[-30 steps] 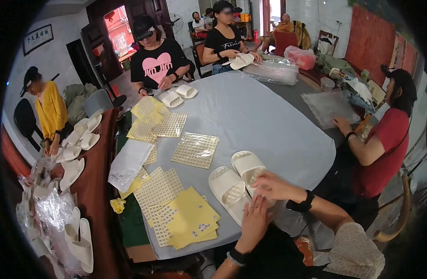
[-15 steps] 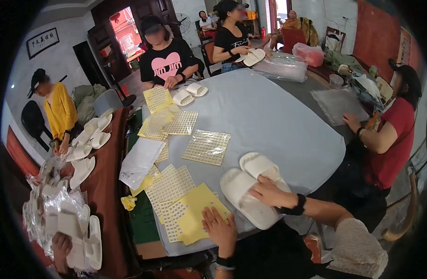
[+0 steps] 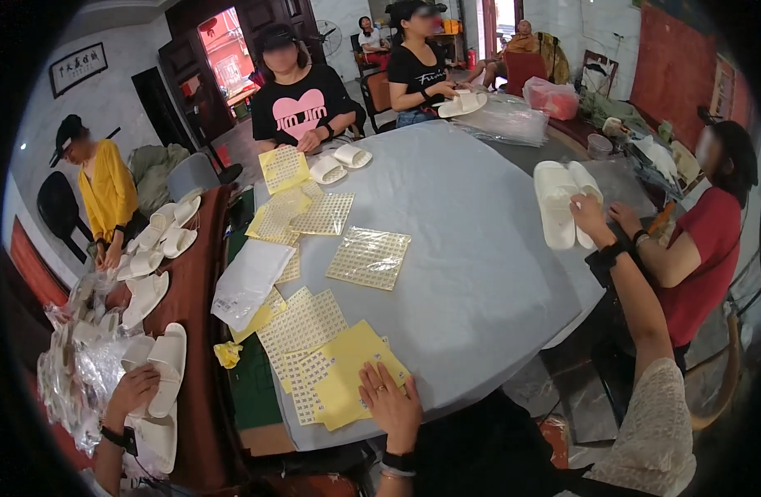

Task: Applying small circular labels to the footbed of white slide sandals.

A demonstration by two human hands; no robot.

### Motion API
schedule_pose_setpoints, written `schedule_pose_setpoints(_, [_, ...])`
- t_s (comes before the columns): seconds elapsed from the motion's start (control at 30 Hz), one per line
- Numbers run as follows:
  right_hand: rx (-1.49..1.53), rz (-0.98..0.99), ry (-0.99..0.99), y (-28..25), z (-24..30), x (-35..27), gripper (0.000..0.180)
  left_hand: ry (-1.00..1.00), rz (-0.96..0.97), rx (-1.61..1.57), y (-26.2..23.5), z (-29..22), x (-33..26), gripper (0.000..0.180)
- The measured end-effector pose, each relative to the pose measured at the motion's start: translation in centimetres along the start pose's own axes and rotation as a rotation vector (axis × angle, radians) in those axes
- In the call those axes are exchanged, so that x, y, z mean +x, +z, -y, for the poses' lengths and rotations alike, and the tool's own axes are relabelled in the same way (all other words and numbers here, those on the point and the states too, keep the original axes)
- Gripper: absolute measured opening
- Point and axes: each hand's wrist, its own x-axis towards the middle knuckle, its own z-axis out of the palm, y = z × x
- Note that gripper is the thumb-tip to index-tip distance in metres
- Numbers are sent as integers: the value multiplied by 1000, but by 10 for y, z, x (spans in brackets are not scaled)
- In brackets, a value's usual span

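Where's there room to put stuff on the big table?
The grey cloth-covered table is bare between the yellow paper sticker sheets and the white open-toed slippers in the right hand. Its left side is crowded with sheets.

Small workshop: ppl (image 3: 301, 91) round grey-clothed tbl (image 3: 471, 215) w/ sticker shts (image 3: 347, 364), white slippers (image 3: 553, 203), plastic bags (image 3: 504, 123).

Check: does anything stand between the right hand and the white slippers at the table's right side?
Nothing visible does: the right hand holds the white slippers directly. A co-worker's hand is just right of it, not between.
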Motion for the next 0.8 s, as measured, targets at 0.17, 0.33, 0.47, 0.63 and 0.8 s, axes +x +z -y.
schedule_pose_setpoints(0.17, [-5,341,14,40,29,-65,33,-4,-16,22,0,0,1,64])
schedule_pose_setpoints(0.33, [118,616,-39,32,105,-137,49,-30,-22,-1,-5,-4,1,67])
schedule_pose_setpoints(0.47, [168,753,-187,25,137,-156,51,-27,-7,-14,-8,-6,1,73])
schedule_pose_setpoints(0.63, [214,764,-209,24,150,-163,52,-44,-9,-22,-8,-5,1,73])
schedule_pose_setpoints(0.8, [205,846,-219,25,167,-177,53,-24,-21,0,-4,-3,1,69])
